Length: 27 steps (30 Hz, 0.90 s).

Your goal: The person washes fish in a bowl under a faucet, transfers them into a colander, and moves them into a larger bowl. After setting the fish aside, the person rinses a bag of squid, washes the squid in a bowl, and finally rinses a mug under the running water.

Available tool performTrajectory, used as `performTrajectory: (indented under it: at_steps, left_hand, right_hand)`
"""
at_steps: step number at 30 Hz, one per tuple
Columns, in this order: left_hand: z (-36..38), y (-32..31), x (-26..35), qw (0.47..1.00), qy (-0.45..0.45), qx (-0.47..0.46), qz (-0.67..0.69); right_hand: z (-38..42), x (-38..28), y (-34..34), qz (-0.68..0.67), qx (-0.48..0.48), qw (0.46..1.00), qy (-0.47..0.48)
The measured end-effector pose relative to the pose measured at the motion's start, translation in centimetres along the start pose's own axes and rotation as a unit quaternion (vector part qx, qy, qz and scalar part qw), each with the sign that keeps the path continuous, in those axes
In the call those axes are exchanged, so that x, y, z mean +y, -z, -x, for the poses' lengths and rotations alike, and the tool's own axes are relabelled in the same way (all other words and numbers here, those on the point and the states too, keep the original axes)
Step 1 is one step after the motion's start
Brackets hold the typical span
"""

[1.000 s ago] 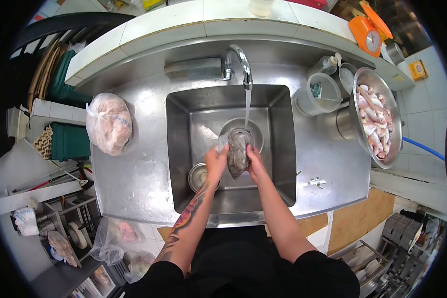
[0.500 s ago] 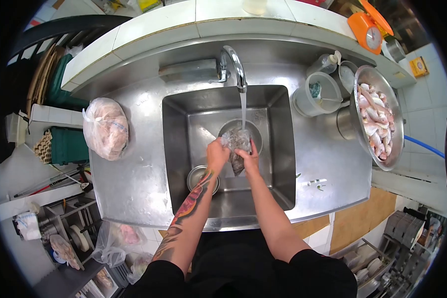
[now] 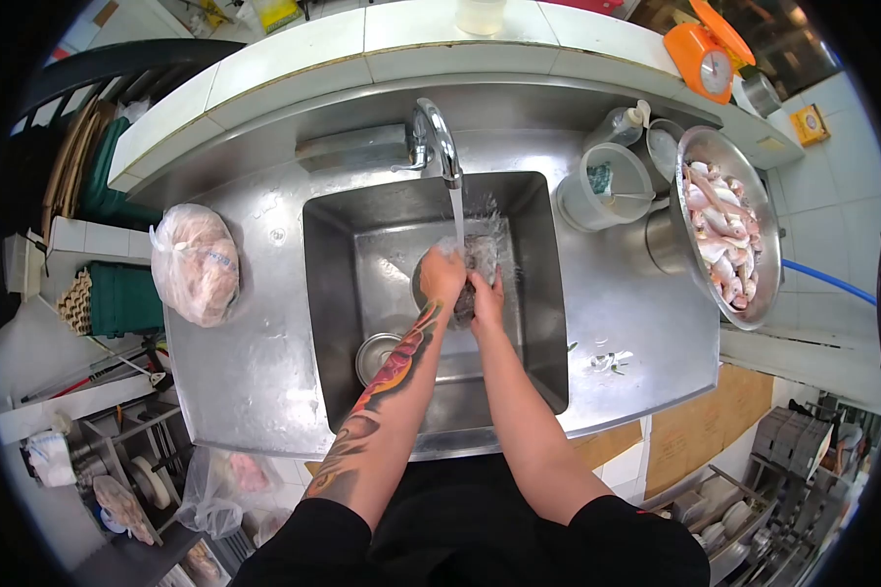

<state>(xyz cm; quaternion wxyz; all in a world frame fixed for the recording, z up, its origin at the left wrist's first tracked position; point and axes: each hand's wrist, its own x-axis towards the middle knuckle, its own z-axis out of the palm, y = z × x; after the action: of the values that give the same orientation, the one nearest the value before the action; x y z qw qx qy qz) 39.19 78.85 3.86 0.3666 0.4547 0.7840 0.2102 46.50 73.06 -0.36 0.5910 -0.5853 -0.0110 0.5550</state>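
Observation:
Over the steel sink (image 3: 333,264), a clear plastic bag (image 3: 482,256) with greyish-brown contents is held between both hands. What is inside cannot be made out. My left hand (image 3: 443,276) is closed on the bag's left side, its fingertips partly hidden. My right hand (image 3: 487,299) grips the lower right side, thumb on top. Water from the curved tap (image 3: 439,132) runs down onto the bag and splashes up to the right. Beneath the hands a round metal bowl is mostly hidden. A smaller metal bowl (image 3: 377,360) sits at the sink's lower left.
On the left counter lies a knotted plastic bag (image 3: 196,266) of pinkish contents. To the right stand a white plastic tub (image 3: 607,186), a pump bottle (image 3: 622,127) and a tilted steel basin (image 3: 768,249) of pink fish. An orange scale (image 3: 700,64) rests on the tiled ledge.
The whole view has shifted slightly left. My hands have moved up the sink with the bag, closer under the tap, and the water now splashes off it.

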Motion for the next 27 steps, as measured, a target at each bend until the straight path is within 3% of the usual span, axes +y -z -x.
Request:
performTrajectory:
  at_steps: [2,4,12,14,18,20,21,22,23,25,27]
  left_hand:
    - [0.0,-0.2,0.7,1.0,-0.015,-0.019,-0.01]
    - [-0.7,-0.6,0.8,0.989,-0.13,0.009,-0.069]
    - [-2.0,1.0,0.6,0.978,-0.194,-0.042,-0.065]
    - [-1.9,1.5,0.2,0.974,-0.218,-0.053,-0.033]
    - [-1.8,1.5,-0.3,0.982,-0.188,-0.014,0.02]
    - [-1.5,1.2,-0.9,0.985,-0.164,-0.019,0.058]
    - [-1.2,0.7,-1.1,0.972,-0.074,-0.036,0.222]
    - [-0.8,0.2,-1.2,0.924,0.02,-0.053,0.378]
    - [-0.5,0.1,-1.5,0.923,0.021,-0.055,0.38]
    - [-0.2,0.4,-2.7,0.873,0.039,-0.058,0.483]
    - [0.0,-0.3,-4.8,0.881,0.028,-0.057,0.47]
  right_hand:
    - [0.8,-0.8,0.0,-0.031,-0.018,0.999,0.007]
    - [1.2,-1.2,-0.2,-0.05,-0.023,0.998,0.024]
    - [-0.3,-0.5,0.1,-0.074,-0.033,0.996,0.041]
    - [0.2,-1.2,-0.2,-0.055,0.003,0.998,-0.01]
    - [1.1,-3.1,-1.2,-0.043,0.03,0.995,-0.08]
    - [-0.6,-2.7,-0.8,-0.147,-0.04,0.974,-0.167]
    - [-0.9,-2.6,-0.7,-0.149,-0.04,0.974,-0.166]
    - [-1.1,-2.8,-0.5,-0.148,-0.059,0.971,-0.177]
    - [-1.1,-3.1,-0.2,-0.145,-0.078,0.968,-0.188]
    - [-1.5,-3.8,0.1,-0.173,-0.077,0.962,-0.197]
    - [-1.5,-3.9,-0.2,-0.202,-0.081,0.953,-0.21]
